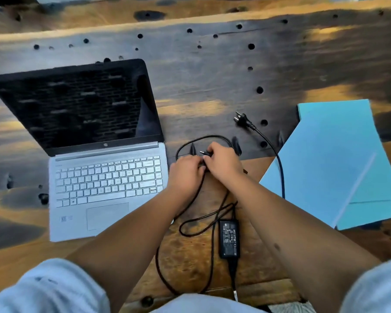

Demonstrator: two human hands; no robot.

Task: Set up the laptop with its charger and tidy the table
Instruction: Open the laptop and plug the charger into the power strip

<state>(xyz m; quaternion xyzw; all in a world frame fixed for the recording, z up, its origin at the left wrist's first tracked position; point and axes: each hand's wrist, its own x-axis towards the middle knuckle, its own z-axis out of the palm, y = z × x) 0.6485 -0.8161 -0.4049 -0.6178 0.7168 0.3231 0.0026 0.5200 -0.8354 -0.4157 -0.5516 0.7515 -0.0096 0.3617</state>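
Both hands, left hand [185,175] and right hand [221,162], clamped on tangled black charger cable [191,224]

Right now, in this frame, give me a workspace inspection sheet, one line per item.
Surface: dark wooden table with round holes.
Job's things: open laptop, screen dark; charger brick lying flat; wall plug loose on the table.
Clutter: blue sheets at the right.
Grippers: left hand and right hand both hold the charger cable; barrel tip pokes out by the right hand.
Cables: loose tangled loops, not plugged into the laptop.
Surroundings: nothing seen.
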